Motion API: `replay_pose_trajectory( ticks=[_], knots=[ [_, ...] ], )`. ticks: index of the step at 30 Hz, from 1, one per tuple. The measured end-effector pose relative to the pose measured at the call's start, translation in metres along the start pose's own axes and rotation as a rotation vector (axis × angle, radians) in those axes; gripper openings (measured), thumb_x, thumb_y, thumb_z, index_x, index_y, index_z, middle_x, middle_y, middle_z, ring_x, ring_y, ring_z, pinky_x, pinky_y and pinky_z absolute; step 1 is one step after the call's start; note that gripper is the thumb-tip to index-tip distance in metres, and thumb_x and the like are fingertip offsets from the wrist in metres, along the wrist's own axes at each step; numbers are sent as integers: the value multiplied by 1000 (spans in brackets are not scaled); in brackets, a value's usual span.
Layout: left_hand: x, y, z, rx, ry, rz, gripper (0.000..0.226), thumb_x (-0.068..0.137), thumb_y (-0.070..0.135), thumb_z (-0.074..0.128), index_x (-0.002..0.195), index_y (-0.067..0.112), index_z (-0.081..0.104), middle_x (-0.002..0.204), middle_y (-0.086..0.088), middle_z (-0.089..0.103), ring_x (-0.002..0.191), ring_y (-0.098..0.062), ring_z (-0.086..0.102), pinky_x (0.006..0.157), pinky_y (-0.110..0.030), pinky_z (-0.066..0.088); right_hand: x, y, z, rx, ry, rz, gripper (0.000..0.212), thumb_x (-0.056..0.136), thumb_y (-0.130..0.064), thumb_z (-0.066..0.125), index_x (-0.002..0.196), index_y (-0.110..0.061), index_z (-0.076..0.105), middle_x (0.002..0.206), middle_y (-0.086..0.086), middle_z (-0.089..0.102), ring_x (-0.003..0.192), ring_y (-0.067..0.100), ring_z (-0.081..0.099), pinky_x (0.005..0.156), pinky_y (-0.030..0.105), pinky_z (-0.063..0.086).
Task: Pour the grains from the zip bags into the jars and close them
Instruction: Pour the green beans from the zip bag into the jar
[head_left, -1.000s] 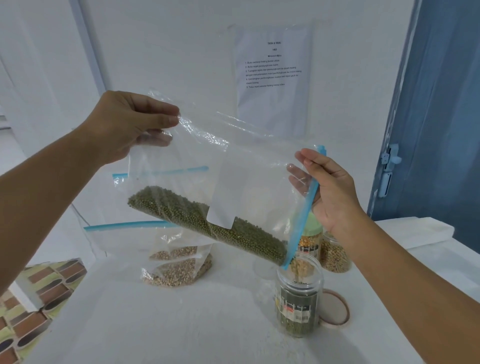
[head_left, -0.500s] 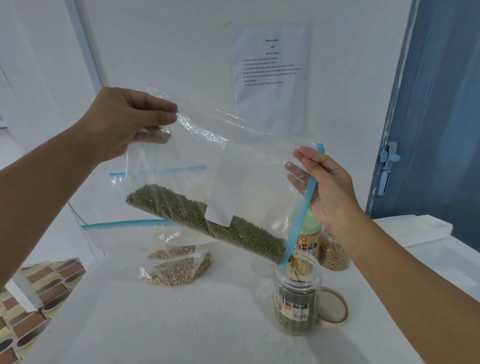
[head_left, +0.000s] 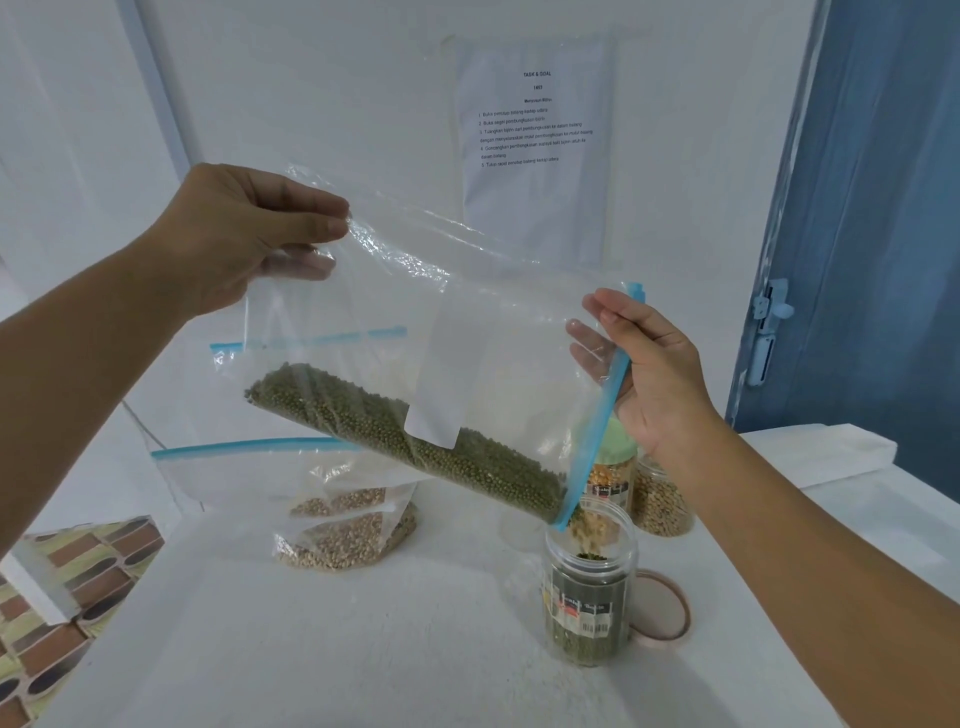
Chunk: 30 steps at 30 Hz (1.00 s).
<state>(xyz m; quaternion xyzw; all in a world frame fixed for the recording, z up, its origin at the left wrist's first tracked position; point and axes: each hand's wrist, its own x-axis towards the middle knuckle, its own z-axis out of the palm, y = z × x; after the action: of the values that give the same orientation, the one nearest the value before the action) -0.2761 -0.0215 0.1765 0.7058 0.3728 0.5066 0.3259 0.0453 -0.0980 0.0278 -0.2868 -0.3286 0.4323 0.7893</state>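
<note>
— Tilting the zip bag (head_left: 467, 332) that steeply made sense: the left hand (head_left: 244, 234) pinched its closed bottom corner high up, so the green grains (head_left: 415, 441) slid down the crease toward the open jar (head_left: 589, 587). Why was the right hand (head_left: 654, 374) on the blue zip strip (head_left: 597, 436)?

— It held the mouth edge between thumb and fingers, well above the jar, steering the bag's lowest corner right over the jar's rim. That narrowed the opening to a spout.

— And the lid (head_left: 662, 605)?

— Lying flat just behind the jar on its right, ready for closing. Two filled jars (head_left: 662, 499) stood farther behind the jar, and another bag of tan grains (head_left: 348, 530) lay well to its left.

— What differed from half a second earlier?

— Little. Both hands kept the same grips and the bag kept its tilt. The grain pile looked slightly closer to the spout, and a few grains showed falling inside the jar's neck.

— So pouring was under way, I'd judge, with most of the bag left.
</note>
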Motion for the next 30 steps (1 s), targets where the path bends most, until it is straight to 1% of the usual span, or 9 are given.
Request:
replay_pose_trajectory(
  ticks=[8, 14, 30],
  knots=[
    [-2, 2, 3, 7, -8, 3, 27, 77, 7, 84, 103, 7, 79, 115, -23, 74, 66, -16, 67, 74, -31, 64, -2, 1, -3, -5, 5, -2, 19, 99, -2, 63, 107, -10, 77, 119, 9, 77, 104, 32, 76, 83, 35, 62],
    [-3, 7, 4, 12, -16, 10, 26, 78, 7, 84, 103, 8, 80, 113, -21, 75, 67, -17, 69, 75, -31, 64, -4, 0, -5, 4, 3, -4, 19, 99, -3, 63, 108, -11, 77, 120, 9, 76, 105, 31, 76, 83, 35, 62],
    [-7, 11, 5, 25, -12, 17, 27, 78, 8, 85, 104, 7, 80, 112, -21, 76, 68, -18, 70, 76, -31, 64, -7, -1, -4, 11, 10, -3, 18, 98, -3, 64, 109, -11, 77, 119, 8, 77, 105, 31, 76, 83, 35, 62]
  ],
)
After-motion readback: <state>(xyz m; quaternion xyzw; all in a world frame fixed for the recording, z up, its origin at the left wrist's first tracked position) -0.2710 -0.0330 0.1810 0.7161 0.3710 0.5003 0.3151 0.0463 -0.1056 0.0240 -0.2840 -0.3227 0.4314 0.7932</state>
